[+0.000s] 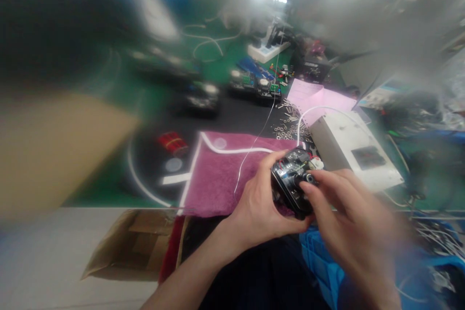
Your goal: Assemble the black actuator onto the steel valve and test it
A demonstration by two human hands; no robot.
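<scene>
My left hand (254,206) is wrapped round a black electronic device (288,169) with its circuit board exposed, held tilted above the front edge of the bench. My right hand (345,208) pinches a small round black part (309,178), like a knob or threaded fitting, at the board's right side. Whether that part is fixed to the board, I cannot tell. A white cable (240,150) runs across the purple cloth (218,184) towards the device. Beside my left hand hangs a thin silvery wire (242,164).
A white box (341,140) with a dark window stands to the right. Loose screws and nuts (286,123) lie behind the cloth, near pink paper (308,94). Similar devices (269,88) sit further back. Red bundled parts (173,143) are at left; a blue crate (319,261) is below.
</scene>
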